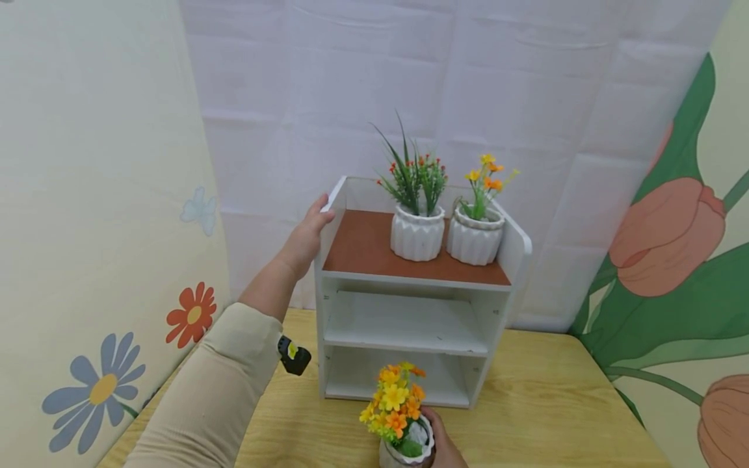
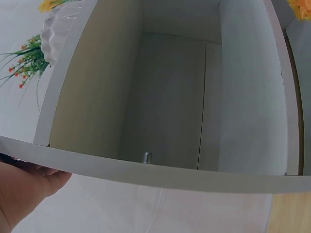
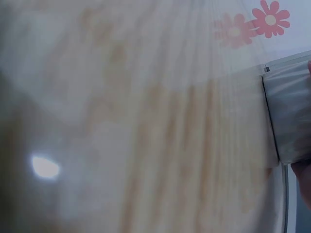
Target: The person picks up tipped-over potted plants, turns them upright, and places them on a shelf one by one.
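Observation:
My left hand point(image 1: 304, 240) grips the upper left side panel of a small white shelf unit point(image 1: 404, 348), thumb at the panel's edge. In the left wrist view, the fingers point(image 2: 41, 179) lie against the outside of that panel. Low in the head view, my right hand point(image 1: 445, 445) holds a pale flower pot point(image 1: 404, 458) from its right side. Yellow and orange flowers point(image 1: 394, 396) fill this pot, in front of the bottom compartment. A blurred pale surface with brown streaks covers most of the right wrist view.
On the unit's brown top point(image 1: 359, 244) stand a white fluted pot point(image 1: 417, 234) with red-flowered greenery and another white pot point(image 1: 475, 237) with yellow-orange flowers. The unit stands on a wooden table point(image 1: 544, 390). A white cloth point(image 1: 281, 84) hangs behind; flower-painted walls flank both sides.

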### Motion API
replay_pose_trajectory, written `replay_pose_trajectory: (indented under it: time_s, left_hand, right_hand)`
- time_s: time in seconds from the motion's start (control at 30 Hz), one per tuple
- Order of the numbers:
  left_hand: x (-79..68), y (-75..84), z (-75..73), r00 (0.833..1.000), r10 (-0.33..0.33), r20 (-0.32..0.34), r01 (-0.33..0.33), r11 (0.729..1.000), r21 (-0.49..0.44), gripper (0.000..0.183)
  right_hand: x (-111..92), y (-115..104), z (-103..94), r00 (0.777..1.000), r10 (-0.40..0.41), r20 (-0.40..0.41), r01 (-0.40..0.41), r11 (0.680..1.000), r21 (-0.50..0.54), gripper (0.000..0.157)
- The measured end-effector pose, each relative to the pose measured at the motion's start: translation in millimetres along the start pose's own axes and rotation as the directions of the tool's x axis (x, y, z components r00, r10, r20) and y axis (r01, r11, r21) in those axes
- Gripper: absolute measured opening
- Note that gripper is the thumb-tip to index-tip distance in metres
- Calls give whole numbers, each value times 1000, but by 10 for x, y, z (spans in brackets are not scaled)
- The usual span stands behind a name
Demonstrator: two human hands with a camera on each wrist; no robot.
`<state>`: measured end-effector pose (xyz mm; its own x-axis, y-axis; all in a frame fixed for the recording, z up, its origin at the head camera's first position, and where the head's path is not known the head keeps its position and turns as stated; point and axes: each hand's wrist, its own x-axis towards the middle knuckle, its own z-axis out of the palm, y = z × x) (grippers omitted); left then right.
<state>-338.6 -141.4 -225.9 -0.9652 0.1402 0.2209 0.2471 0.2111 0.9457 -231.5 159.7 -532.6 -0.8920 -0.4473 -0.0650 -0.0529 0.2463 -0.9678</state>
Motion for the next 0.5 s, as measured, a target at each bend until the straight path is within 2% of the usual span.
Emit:
replay_pose_trajectory:
  time_s: [0.17,0.5]
  left_hand:
    - [0,3,3,1000,-1,-6,1,1000,-3,62]
    - [14,-6,1,1000,11,-1,-11,1000,-11,62]
  right_hand:
    - [-40,-26,31,998,-49,-37,49,999,-11,102]
    - [-56,-161,87,999,-22,-23,23,999,48,104]
